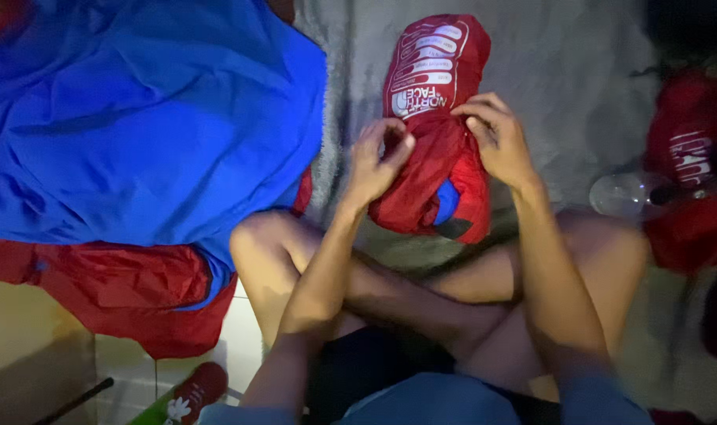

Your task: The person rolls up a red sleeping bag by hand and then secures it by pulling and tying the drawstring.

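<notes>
A red stuff sack (432,102) with white printing lies on the grey rug in front of my crossed legs, its open end toward me with blue fabric showing inside. My left hand (376,161) pinches the sack's gathered red mouth on its left side. My right hand (496,142) grips the bunched red fabric on the right side of the mouth. Both hands are closed on the cloth.
A large blue and red sleeping bag (130,134) is spread at the left. Another red sack (689,165) and a clear plastic bottle (622,194) lie at the right. A grey rug (563,71) covers the floor; a red shoe (195,391) lies on tiles at the bottom left.
</notes>
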